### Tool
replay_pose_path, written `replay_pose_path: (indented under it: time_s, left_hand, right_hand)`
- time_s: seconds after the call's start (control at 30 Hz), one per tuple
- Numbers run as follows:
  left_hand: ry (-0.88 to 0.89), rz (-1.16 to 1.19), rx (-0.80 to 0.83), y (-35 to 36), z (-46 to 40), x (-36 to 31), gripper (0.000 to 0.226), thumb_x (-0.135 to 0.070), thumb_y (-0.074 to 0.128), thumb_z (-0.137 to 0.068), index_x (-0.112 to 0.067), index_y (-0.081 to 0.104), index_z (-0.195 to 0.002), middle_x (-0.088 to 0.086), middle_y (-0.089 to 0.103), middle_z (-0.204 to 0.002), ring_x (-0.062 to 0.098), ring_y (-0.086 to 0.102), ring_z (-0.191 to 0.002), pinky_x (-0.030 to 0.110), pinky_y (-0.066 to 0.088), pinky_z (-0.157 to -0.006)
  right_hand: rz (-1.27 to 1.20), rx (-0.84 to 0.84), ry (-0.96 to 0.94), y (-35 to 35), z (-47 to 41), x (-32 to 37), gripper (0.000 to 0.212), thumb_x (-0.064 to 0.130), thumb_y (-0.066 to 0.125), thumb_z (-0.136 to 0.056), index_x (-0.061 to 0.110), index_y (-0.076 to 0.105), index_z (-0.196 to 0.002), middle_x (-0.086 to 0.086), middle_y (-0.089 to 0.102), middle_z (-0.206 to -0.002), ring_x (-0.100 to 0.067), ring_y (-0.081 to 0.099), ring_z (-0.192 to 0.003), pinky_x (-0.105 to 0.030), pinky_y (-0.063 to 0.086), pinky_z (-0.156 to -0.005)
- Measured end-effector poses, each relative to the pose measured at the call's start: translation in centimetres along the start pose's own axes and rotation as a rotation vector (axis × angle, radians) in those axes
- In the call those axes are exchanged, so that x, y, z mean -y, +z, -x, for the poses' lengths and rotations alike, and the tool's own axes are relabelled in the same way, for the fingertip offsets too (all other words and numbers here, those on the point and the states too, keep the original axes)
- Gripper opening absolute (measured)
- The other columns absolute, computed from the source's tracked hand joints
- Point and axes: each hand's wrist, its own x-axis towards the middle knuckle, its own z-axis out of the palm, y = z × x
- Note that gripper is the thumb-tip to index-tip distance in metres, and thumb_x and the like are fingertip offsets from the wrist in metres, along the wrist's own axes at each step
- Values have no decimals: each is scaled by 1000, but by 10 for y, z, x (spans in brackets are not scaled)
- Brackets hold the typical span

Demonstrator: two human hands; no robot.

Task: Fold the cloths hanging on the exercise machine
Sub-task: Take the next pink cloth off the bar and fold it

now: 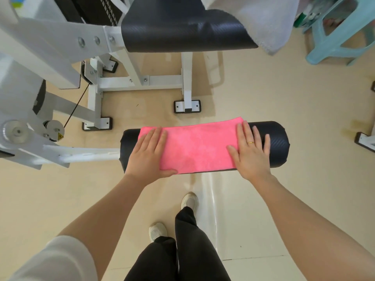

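Both bare forearms reach forward from the camera, above black trousers (182, 260) and 2 pale shoes (157, 232) on the smooth beige floor (284, 94). On the left arm there is 1 white sleeve (54, 260). 2 hands lie flat on 1 pink cloth (197, 147), fingers straight and a little spread, so neither grip pinches anything: the left hand (147, 155) presses its left end, the right hand (251, 151) its right end. 1 gold ring (251, 142) is on the right hand. This cloth looks soft and fuzzy, a folded rectangle that bends over 1 black roller pad (278, 142), a cylinder with a woven texture. Farther away, 1 black seat pad (178, 35) with the same texture sits on the white metal frame (125, 82). 1 grey towel-like cloth (261, 21) hangs over its right corner. 1 turquoise plastic stool (341, 37) stands at the upper right.
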Motion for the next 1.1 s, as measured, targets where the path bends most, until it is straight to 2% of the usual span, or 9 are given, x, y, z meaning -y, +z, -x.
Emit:
replay_pose_path:
  time_s: [0.13,0.27,0.53,0.63,0.73,0.83,0.93,1.03,1.1]
  left_hand:
    - [-66,27,-1,-14,-2,-14,121,-69,70,-55,-9,20,-147,16,25,-152,30,23,-141,44,13,-116]
    - [44,-34,-40,-32,-14,-43,91,-66,42,-83,-20,2,-149,4,-2,-158,21,0,-146,43,-5,-116]
    - [111,-5,41,-19,-31,-72,84,-60,36,-89,-19,-7,-148,4,-7,-158,20,-3,-146,41,-5,-116]
    - [114,-25,55,-16,-32,-70,91,-64,39,-86,-20,-12,-147,4,-12,-158,21,-7,-146,42,-7,-116]
    - [104,-31,78,-18,-34,-72,96,-66,42,-83,-21,-15,-147,3,-14,-157,19,-9,-145,41,-9,-115]
    - [98,9,94,-17,-34,-71,96,-63,44,-83,-20,-14,-147,1,-14,-157,18,-10,-145,42,-12,-114]
    - [146,85,106,-21,-33,-68,91,-56,45,-87,-18,-12,-147,2,-14,-157,17,-11,-145,41,-11,-115]
    - [171,229,76,-26,-26,-47,67,-36,33,-95,-17,-2,-149,-1,-7,-158,15,-9,-145,36,-10,-115]
    - [127,287,-16,-30,-14,-20,59,-32,21,-91,-13,20,-147,4,15,-157,23,9,-145,40,2,-116]
  right_hand:
    - [-204,84,200,-13,0,-2,68,49,25,-97,12,0,-149,0,-3,-159,-21,-9,-146,-48,-5,-115]
    - [-401,-34,276,-28,-3,16,51,21,48,-91,4,35,-136,-10,19,-155,-26,10,-144,-44,14,-115]
    - [-775,-87,228,-50,-4,16,35,13,59,-83,8,42,-113,0,55,-88,-26,56,-90,-37,45,-78]
    - [-1024,-20,400,-53,-6,13,43,18,65,-83,6,46,-120,-5,62,-97,-24,60,-93,-30,44,-77]
    - [-1423,124,594,-64,-3,14,12,12,63,-85,7,61,-96,-10,66,-91,-27,63,-87,-32,51,-72]
    - [-1408,42,400,-82,7,26,17,1,55,-85,16,63,-85,0,64,-74,-13,58,-66,-20,44,-54]
    - [-1431,84,225,-98,20,56,34,-8,45,-85,14,63,-103,15,55,-48,0,43,-36,-10,31,-36]
    - [-1393,154,128,-102,23,92,46,-5,45,-84,25,62,-115,16,50,-49,-1,39,-36,-10,30,-39]
    - [-1360,187,89,-100,24,116,47,-1,46,-85,31,60,-116,8,49,-59,-1,42,-44,-10,34,-45]
